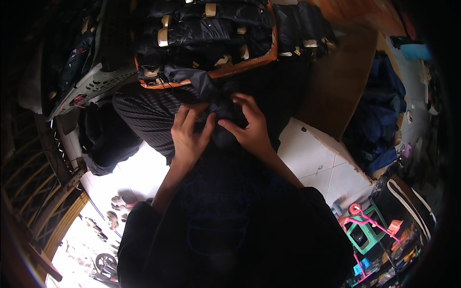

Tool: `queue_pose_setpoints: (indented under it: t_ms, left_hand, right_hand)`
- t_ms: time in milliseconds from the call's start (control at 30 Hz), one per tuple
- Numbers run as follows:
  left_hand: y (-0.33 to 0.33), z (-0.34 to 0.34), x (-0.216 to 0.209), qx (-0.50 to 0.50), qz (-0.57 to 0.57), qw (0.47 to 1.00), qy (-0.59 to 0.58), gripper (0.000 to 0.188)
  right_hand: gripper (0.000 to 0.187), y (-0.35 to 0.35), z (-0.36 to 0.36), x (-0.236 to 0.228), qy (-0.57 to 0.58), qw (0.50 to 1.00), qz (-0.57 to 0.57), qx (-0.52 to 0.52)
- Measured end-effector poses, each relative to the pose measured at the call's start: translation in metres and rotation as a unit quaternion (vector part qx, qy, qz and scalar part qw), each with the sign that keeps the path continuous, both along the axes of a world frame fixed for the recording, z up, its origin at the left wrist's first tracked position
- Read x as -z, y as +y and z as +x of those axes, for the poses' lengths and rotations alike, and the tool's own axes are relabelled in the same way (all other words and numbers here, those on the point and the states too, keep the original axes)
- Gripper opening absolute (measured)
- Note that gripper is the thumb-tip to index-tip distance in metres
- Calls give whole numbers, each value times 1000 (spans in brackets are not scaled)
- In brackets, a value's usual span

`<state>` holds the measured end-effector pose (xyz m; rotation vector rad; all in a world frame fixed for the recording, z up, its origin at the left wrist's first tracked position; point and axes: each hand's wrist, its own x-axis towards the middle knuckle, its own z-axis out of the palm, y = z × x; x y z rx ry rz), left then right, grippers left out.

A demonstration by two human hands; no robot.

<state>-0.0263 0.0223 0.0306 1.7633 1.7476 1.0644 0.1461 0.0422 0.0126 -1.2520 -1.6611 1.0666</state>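
Note:
My left hand point(189, 133) and my right hand point(250, 127) work close together above my lap. Both have bent fingers and pinch a piece of black cloth point(223, 106) between them; its exact kind is lost in the dark. A dark flap of fabric point(202, 80) rises from it toward the orange-rimmed container point(230, 69) just beyond. Inside that container lie rows of folded black bundles point(206, 31), several with tan bands or tabs. My left leg shows in striped dark trousers point(146, 113).
More black bundles point(305, 29) lie right of the container. A grey perforated basket point(96, 84) leans at the left, near a black cloth heap point(108, 139). At the right stands a cardboard box point(343, 81) with blue cloth point(382, 113). A green stool point(367, 230) stands lower right.

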Motion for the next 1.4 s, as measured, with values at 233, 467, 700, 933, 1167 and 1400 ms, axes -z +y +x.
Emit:
queue_pose_setpoints:
  t_ms: [233,467,700,933,1167,1400]
  left_hand:
    - [3,4,20,11,97,994,55,22]
    - [13,9,25,49,140,986,72,27]
    - [4,1,26,69,97,993,-7,20]
    - [11,1,39,-113,-134,854,-489,22]
    - [0,0,39,-51,-317,827,-461,42]
    - [-14,12,30,-41,-320,870,-373,44]
  right_hand:
    - [56,-9,-3,4,-13,999,-13,43]
    - [52,-15,-7,8,14,996,-70,48]
    - [35,-11,0,7,177,969,-165,56]
    - [25,-12,2,16,173,975,-134,38]
    - [20,-11,6,1,121,978,-162,59]
    - [24,-7,20,24,247,942,-221,50]
